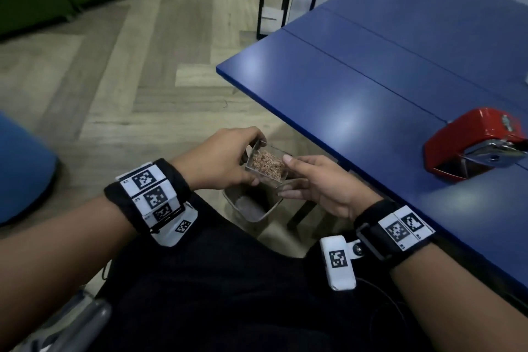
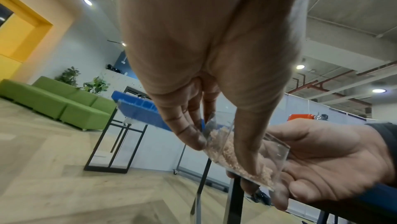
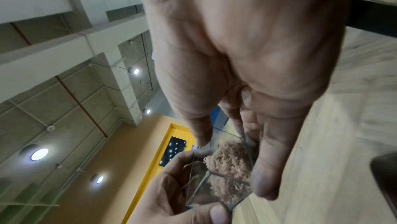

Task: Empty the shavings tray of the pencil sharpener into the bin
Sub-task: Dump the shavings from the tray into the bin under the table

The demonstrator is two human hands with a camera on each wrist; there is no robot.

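Observation:
The clear plastic shavings tray (image 1: 267, 164), its open top facing up and filled with brown shavings, is held between both hands above the bin (image 1: 274, 208) on the floor. My left hand (image 1: 248, 158) pinches its left end with fingers and thumb. My right hand (image 1: 288, 177) grips its right end, thumb on top and fingers underneath. In the left wrist view the left hand (image 2: 225, 154) clamps the tray (image 2: 275, 151) and the right hand (image 2: 322, 159) cups it. The right wrist view shows the tray (image 3: 227, 187) between the right hand (image 3: 234, 165) and the left hand (image 3: 171, 193). The red sharpener (image 1: 471, 143) sits on the table without its tray.
The blue table (image 1: 357, 88) stands to the right, its edge close to my right hand. My dark-trousered legs lie under both wrists. A blue seat (image 1: 23, 168) is at left, and green sofas (image 2: 64, 102) stand far off on the wooden floor.

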